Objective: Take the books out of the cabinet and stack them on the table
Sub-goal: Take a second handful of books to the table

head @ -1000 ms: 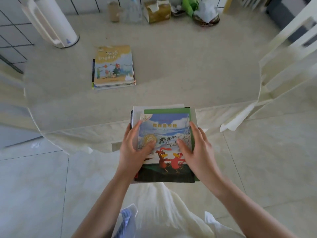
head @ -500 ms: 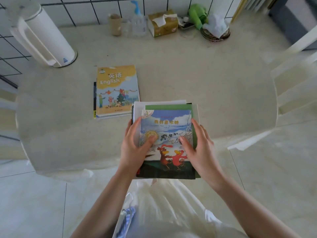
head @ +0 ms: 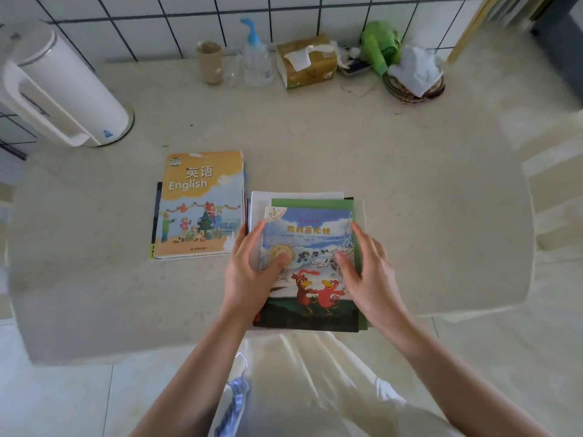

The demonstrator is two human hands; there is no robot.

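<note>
Carried from beyond the table edge to frame centre, held bundle of books [head: 307, 263] now just beside the English stack [head: 198, 205] on the table [head: 410, 200], left hand [head: 249, 272] and right hand [head: 367, 272] clamped on its sides, thumbs on the cover, so setting down seems near.

The held book pile [head: 310, 263] lies just right of the English book stack [head: 198, 205] on the table [head: 394, 184].

The kettle [head: 63, 99] is cropped at left (lower books [head: 296, 197] mostly covered).
</note>
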